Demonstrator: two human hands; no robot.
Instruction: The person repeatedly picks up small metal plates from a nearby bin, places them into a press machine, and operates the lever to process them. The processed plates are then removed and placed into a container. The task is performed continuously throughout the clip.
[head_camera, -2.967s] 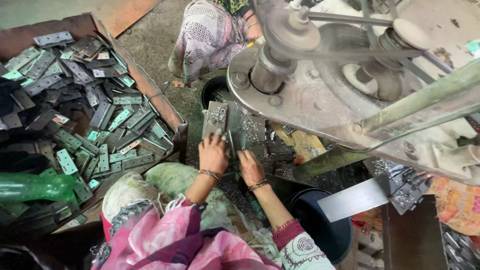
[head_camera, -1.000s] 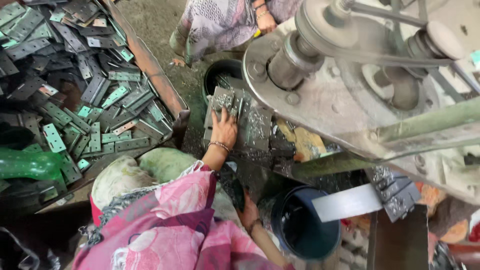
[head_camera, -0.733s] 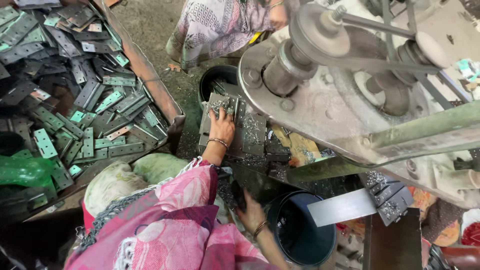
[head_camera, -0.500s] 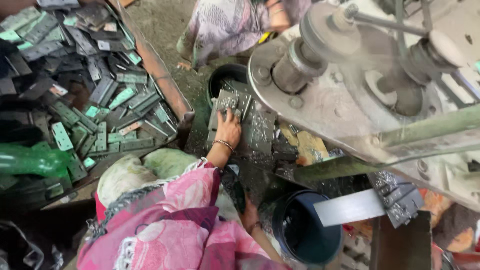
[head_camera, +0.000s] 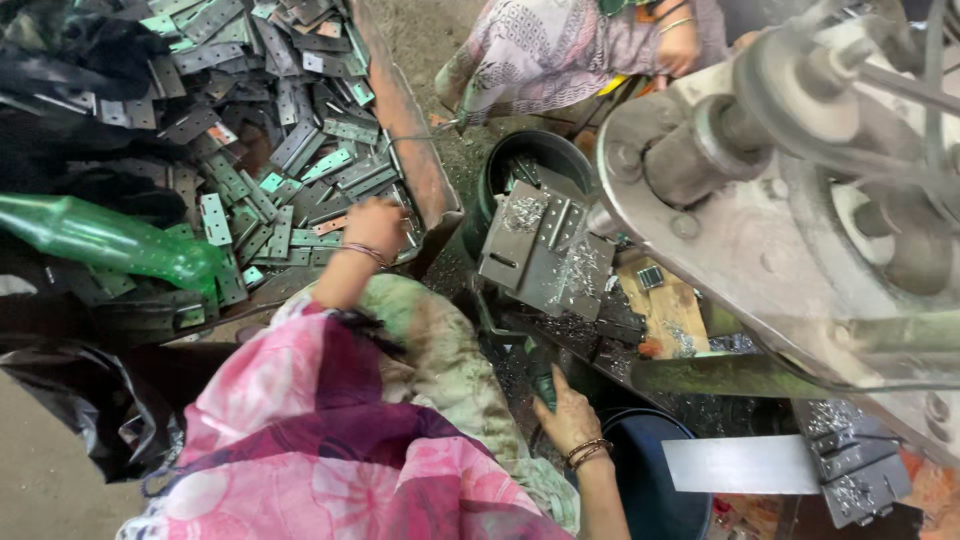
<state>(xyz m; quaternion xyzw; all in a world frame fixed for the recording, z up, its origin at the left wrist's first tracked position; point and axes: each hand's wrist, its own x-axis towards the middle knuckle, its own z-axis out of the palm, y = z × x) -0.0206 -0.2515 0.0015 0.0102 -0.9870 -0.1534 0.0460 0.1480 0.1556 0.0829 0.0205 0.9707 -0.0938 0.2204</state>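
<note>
I'm looking down from my head camera, and my left hand (head_camera: 375, 228) is reaching out over the near edge of the wooden tray (head_camera: 415, 170), hovering right on the heap of flat metal plates (head_camera: 300, 150). My fingers are curling down into the pile, knuckles toward me, so I cannot tell whether they are gripping a plate or only touching them; the plates are lying directly under and all around my fingertips. A green plastic bottle (head_camera: 110, 240) is lying well to the left of that hand. My right hand (head_camera: 568, 415) is sitting low beside my knee, fingers wrapped around a dark green handle (head_camera: 543, 375), just beside the rim of the dark bucket (head_camera: 650, 480). Above it, the grey press bed (head_camera: 545, 250) is carrying punched plates and shavings. Another person in patterned cloth (head_camera: 560, 50) is sitting across from me.
</note>
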